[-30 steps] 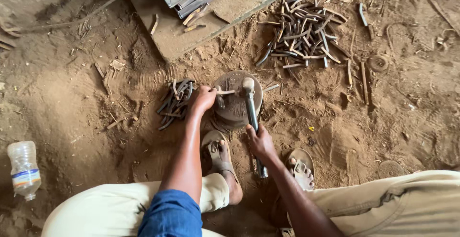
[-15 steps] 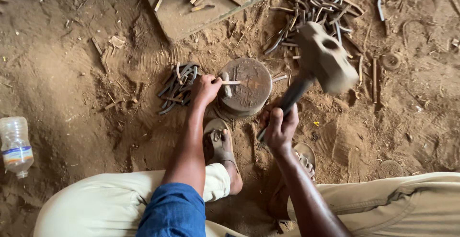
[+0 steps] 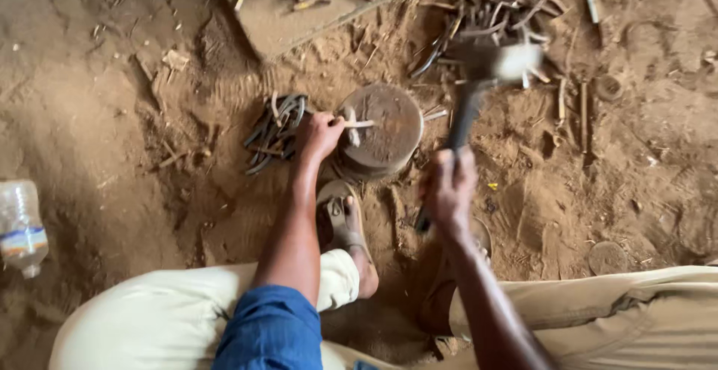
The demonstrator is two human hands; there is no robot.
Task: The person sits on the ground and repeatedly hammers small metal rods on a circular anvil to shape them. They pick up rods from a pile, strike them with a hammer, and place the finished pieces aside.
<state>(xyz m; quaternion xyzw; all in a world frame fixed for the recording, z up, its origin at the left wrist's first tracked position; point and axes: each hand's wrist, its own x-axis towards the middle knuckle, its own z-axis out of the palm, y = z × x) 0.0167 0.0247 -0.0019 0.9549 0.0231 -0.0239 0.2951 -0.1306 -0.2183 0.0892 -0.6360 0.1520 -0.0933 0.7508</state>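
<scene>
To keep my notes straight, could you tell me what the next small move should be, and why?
Probably bring the raised, blurred hammer in the right hand straight down onto the pale bent nail, which the left hand pins on the round rusty metal block; the fingers sit close, so aim past them.

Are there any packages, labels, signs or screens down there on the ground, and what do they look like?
Plastic bottle: lies on the sandy ground at the far left edge, well away from both hands; clear, with a cap pointing toward the person.
Label: a band wrapped around that bottle, blue with an orange stripe.
No signs or screens show.
</scene>
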